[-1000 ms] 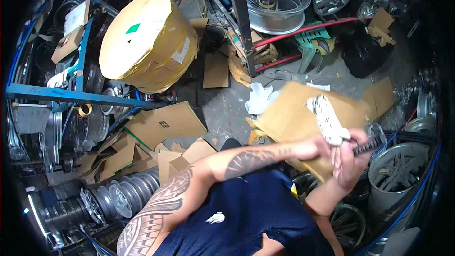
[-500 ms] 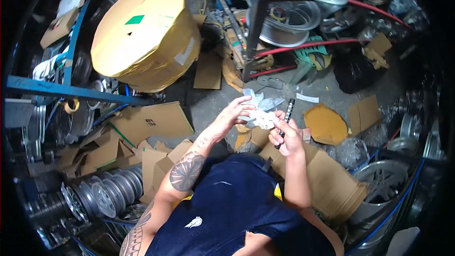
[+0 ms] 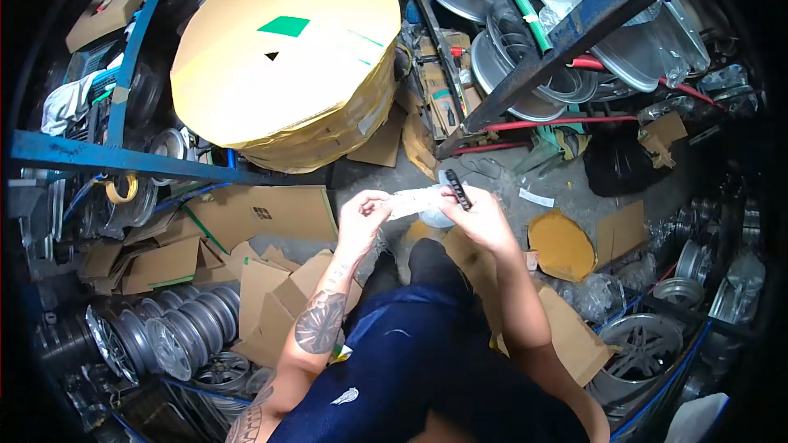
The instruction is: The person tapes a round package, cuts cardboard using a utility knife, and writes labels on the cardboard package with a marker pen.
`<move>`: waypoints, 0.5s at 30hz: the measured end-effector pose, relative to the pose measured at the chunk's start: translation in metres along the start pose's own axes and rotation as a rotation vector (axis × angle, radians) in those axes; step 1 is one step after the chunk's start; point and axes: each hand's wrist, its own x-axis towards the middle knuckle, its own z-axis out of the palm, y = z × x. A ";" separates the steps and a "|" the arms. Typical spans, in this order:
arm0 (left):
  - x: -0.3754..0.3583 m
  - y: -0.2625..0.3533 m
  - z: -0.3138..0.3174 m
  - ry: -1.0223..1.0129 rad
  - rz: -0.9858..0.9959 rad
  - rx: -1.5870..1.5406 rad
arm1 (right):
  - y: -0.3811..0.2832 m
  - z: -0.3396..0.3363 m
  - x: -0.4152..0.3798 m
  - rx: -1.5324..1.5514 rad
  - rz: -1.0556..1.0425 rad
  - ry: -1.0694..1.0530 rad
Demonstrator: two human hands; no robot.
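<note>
My left hand (image 3: 361, 221) pinches one end of a white paper strip (image 3: 410, 203) with faint marks on it. The other end is at the fingers of my right hand (image 3: 486, 220), so the strip spans the gap between both hands. A black marker pen (image 3: 456, 189) with pale markings is also gripped in my right hand, tilted and sticking up past the thumb. Behind the strip shows a bit of pale plastic (image 3: 435, 218), partly hidden by my right hand.
A large cardboard-wrapped drum (image 3: 271, 57) stands ahead on the left. A blue rack beam (image 3: 131, 157) crosses the left side, and a dark rack post (image 3: 566, 41) the right. Wheel rims (image 3: 185, 336) line the lower left. Flattened cardboard (image 3: 267, 212) and a black bag (image 3: 620, 156) lie around.
My left hand went from spread fingers to pinching the strip, which is now stretched out instead of bunched. My right hand turned, tipping the marker the other way. The view shifted.
</note>
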 end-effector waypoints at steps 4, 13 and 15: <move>0.022 -0.006 -0.004 0.162 0.135 0.204 | 0.031 0.007 0.043 0.016 -0.025 -0.075; 0.078 0.000 0.044 0.533 0.155 0.311 | 0.056 -0.013 0.153 0.045 -0.191 -0.085; 0.100 0.001 0.053 0.603 0.222 0.370 | 0.059 -0.021 0.185 0.038 -0.281 -0.113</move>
